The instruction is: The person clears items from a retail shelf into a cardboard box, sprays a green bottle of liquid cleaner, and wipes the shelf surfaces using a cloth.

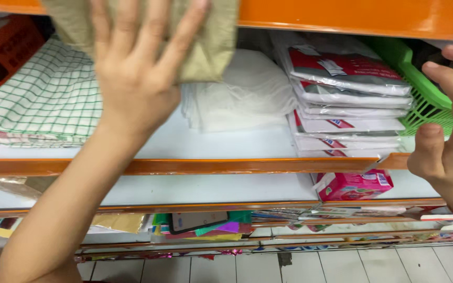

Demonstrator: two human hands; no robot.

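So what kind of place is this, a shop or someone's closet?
Most likely a shop. Orange-edged shelves hold a stack of plastic-wrapped packs, folded cloths and coloured paper lower down. The left hand presses a beige cloth; the right hand is at a green basket.

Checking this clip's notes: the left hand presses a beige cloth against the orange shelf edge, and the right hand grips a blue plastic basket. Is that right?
Not quite. The basket is green, not blue, as the head view shows. The rest stands: the left hand presses a beige cloth against the orange shelf edge, and the right hand grips the basket.
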